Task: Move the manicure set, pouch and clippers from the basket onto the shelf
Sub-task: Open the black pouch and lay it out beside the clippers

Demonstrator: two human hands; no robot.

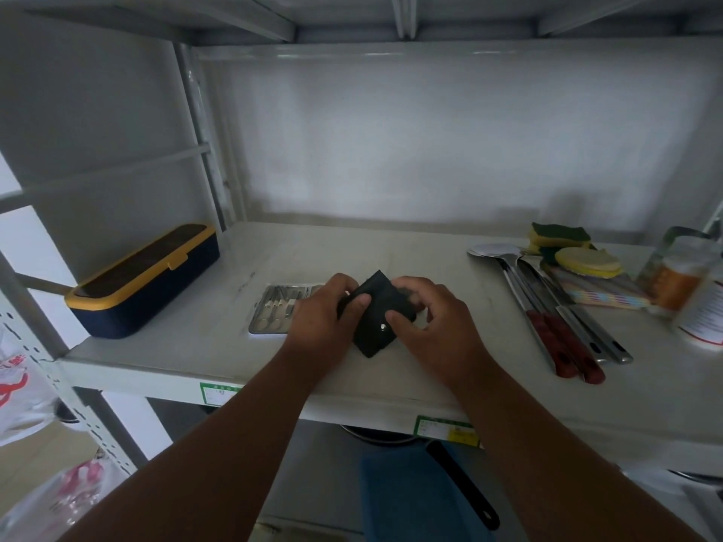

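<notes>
both hands [324,312] [428,318] grip black pouch [381,318] above shelf [195,346]

The grey shelf [234,357] carries a navy box [144,281], manicure set [274,309], utensils [555,318], sponges [563,244] and jars [680,283].

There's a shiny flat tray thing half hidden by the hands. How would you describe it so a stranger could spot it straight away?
Start at the pale grey metal shelf and find the long navy box with a yellow lid at its left end. Just right of that box lies the open silver manicure set, flat on the shelf, partly behind the left hand. Unlike the black pouch beside it, it holds rows of small metal tools.
</notes>
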